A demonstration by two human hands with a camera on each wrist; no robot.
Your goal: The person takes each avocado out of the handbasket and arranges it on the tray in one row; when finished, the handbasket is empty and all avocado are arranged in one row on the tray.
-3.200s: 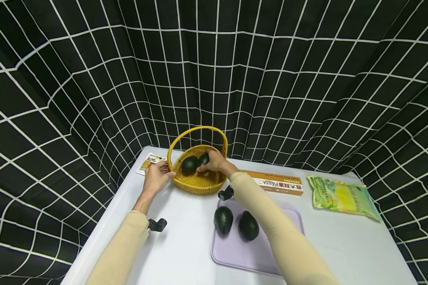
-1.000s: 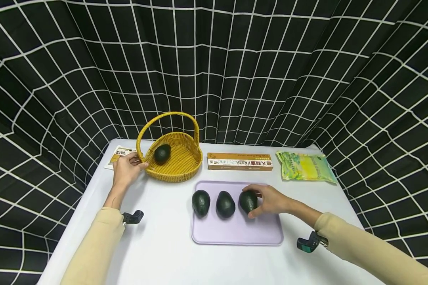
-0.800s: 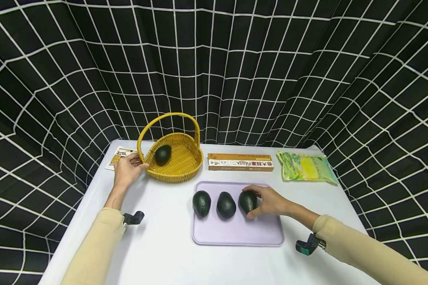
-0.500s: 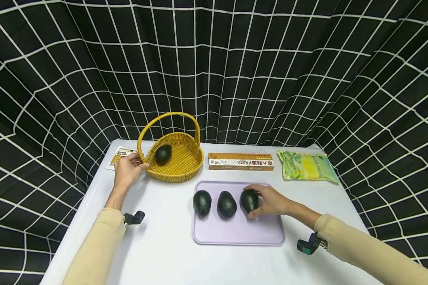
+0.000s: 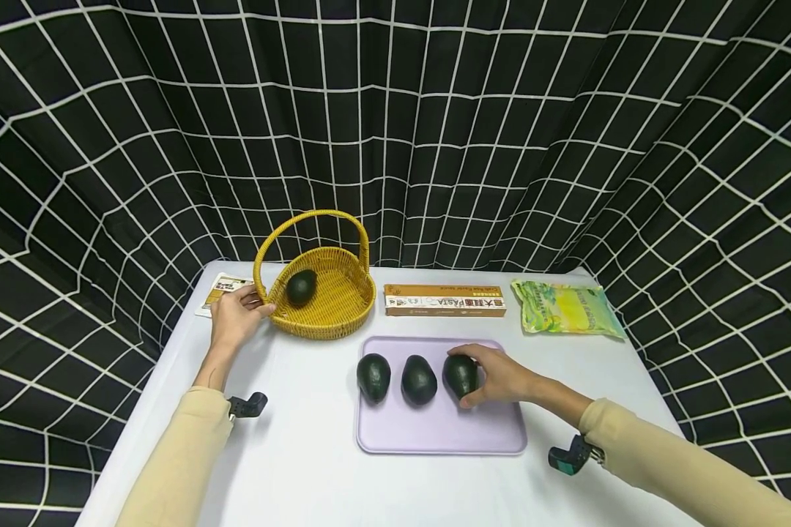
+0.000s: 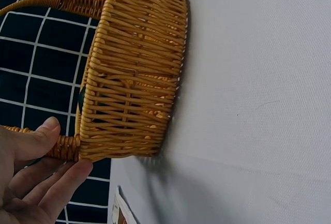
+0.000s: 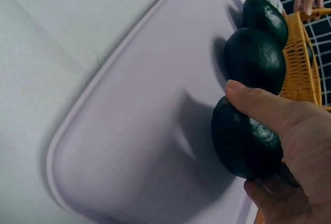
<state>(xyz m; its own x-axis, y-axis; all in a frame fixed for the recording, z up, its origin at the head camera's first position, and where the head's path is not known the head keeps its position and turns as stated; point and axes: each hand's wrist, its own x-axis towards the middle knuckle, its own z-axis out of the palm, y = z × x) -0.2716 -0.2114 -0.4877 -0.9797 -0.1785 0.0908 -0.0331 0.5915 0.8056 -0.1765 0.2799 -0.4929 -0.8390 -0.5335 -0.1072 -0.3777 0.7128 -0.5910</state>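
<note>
My left hand pinches the foot of the handle on a yellow wicker basket; in the left wrist view the thumb lies over the wrapped handle and the fingers are below it. One dark green avocado lies inside the basket at its left. On the lilac tray, three avocados form a row along the back half. The rightmost avocado is between the thumb and fingers of my right hand. Beside it are the middle avocado and the left avocado.
Behind the tray lies a long pasta box. A green and yellow plastic packet is at the back right. Left of the basket, a flat printed packet is partly covered by my left hand. A black gridded curtain surrounds the white table.
My right hand has carried an avocado from the basket to the tray's right side, then stayed there with its fingers around it. My left hand has kept hold of the basket handle.
</note>
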